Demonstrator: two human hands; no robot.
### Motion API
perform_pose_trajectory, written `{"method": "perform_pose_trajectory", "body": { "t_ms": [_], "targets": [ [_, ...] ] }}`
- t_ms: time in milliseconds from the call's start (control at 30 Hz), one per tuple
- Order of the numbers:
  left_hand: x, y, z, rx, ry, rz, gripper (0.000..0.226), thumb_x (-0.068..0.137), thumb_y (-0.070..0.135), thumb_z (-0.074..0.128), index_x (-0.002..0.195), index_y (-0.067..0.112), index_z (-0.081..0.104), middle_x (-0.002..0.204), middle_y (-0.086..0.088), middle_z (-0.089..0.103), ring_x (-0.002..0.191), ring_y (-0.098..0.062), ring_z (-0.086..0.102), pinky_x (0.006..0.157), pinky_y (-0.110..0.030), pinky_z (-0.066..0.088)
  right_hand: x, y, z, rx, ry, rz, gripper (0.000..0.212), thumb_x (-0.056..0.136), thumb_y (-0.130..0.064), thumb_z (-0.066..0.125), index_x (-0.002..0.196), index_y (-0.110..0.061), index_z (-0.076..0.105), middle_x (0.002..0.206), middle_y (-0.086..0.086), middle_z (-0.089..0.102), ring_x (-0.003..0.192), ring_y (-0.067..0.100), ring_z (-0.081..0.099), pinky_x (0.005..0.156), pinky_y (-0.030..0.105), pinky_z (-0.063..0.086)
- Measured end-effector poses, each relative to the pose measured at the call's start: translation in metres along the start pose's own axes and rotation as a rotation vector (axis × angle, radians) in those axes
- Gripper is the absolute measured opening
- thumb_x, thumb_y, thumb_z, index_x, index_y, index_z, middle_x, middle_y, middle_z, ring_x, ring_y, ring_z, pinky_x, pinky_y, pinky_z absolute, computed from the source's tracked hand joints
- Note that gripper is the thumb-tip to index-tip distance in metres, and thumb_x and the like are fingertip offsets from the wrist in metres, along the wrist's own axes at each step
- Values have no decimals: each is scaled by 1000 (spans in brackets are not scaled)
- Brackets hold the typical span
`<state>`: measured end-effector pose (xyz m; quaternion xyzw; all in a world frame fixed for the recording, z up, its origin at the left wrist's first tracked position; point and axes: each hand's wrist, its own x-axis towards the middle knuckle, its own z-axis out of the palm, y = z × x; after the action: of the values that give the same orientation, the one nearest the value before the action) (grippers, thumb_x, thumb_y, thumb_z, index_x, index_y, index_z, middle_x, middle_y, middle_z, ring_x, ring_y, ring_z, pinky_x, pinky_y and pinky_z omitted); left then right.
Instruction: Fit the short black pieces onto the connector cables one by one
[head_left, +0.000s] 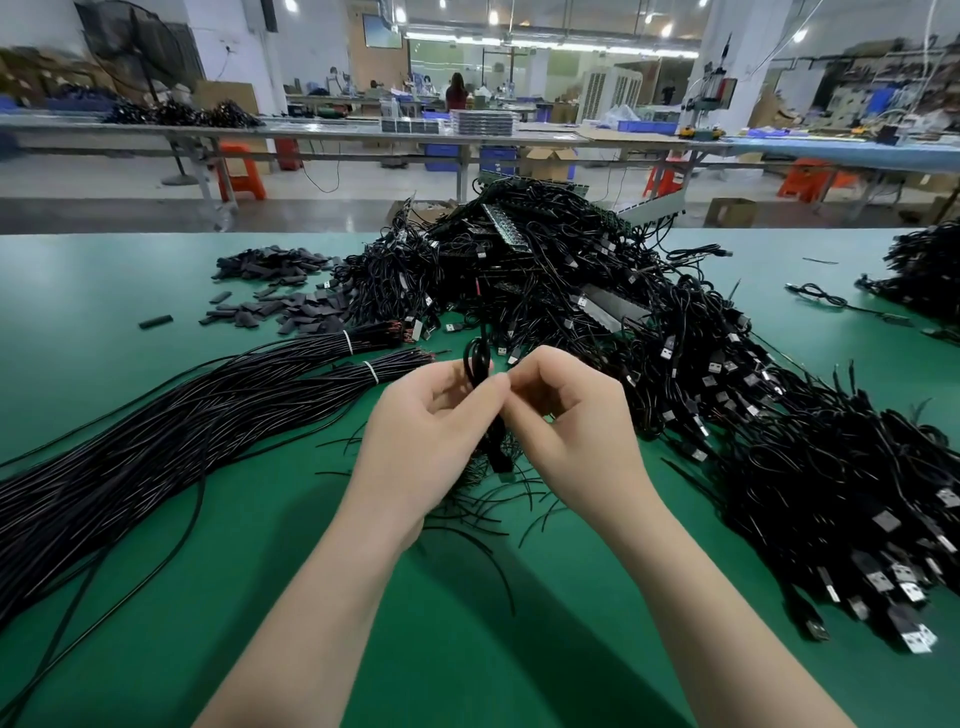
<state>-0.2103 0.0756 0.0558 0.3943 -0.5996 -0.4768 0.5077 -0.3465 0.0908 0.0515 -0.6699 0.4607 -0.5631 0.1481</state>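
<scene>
Head view: left hand (423, 415) and right hand (563, 421) meet above the green tabletop (156, 597), each grip pinched on one black cable (480, 364) looped between them. Short black pieces (283, 306) lie heaped far left, beside the connector cable pile (597, 312).

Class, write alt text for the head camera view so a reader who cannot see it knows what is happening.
Two hands, left hand and right hand, pinch a black cable above a green table. A heap of USB cables lies right, tied wire bundles left, and short black pieces behind.
</scene>
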Motion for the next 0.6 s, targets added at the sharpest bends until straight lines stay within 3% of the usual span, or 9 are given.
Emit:
{"method": "perform_pose_trajectory", "body": {
  "t_ms": [133, 233, 300, 367, 467, 600],
  "targets": [
    [2, -3, 1, -71, 14, -68, 19, 95, 27, 62, 82, 27, 75, 91, -7, 73, 94, -25, 69, 94, -52, 53, 1, -1, -1, 56, -41, 30, 20, 85, -3, 71, 70, -11, 60, 61, -6, 56, 56, 2, 48, 55, 14, 37],
    [4, -6, 0, -83, 23, -87, 29, 100, 29, 54, 82, 36, 75, 94, -10, 74, 91, -20, 63, 95, -58, 50, 1, -3, 1, 140, -57, 105, 19, 84, -5, 72, 70, -13, 62, 61, -12, 57, 54, 1, 49, 55, 14, 38],
    [5, -6, -2, -58, 49, -13, 30, 100, 27, 53, 81, 33, 75, 82, 2, 74, 83, -7, 66, 81, -40, 57, 1, -5, 5, 222, -33, 170, 16, 85, -7, 72, 72, -12, 64, 62, -8, 60, 56, 4, 50, 55, 19, 41],
    [5, -3, -3, 70, 107, 134, 24, 99, 28, 55, 82, 29, 72, 70, 14, 69, 66, -1, 63, 63, -19, 49, 0, -8, 10, 356, 7, 252, 13, 86, -8, 71, 74, -9, 64, 64, -1, 61, 57, 9, 53, 55, 24, 45],
    [2, -2, 0, 245, 167, 288, 16, 92, 38, 52, 86, 30, 65, 80, 13, 69, 72, -7, 63, 63, -23, 50, -1, -13, 14, 466, 37, 332, 12, 89, -8, 67, 78, -8, 63, 63, -4, 60, 56, 8, 53, 53, 20, 45],
    [0, 1, 2, 233, 127, 381, 9, 91, 34, 57, 90, 42, 62, 89, 14, 69, 81, -3, 66, 69, -11, 48, -1, -16, 8, 606, 8, 431, 8, 90, -8, 64, 82, -7, 62, 65, -3, 58, 58, 10, 51, 54, 20, 43]
  ]
}}
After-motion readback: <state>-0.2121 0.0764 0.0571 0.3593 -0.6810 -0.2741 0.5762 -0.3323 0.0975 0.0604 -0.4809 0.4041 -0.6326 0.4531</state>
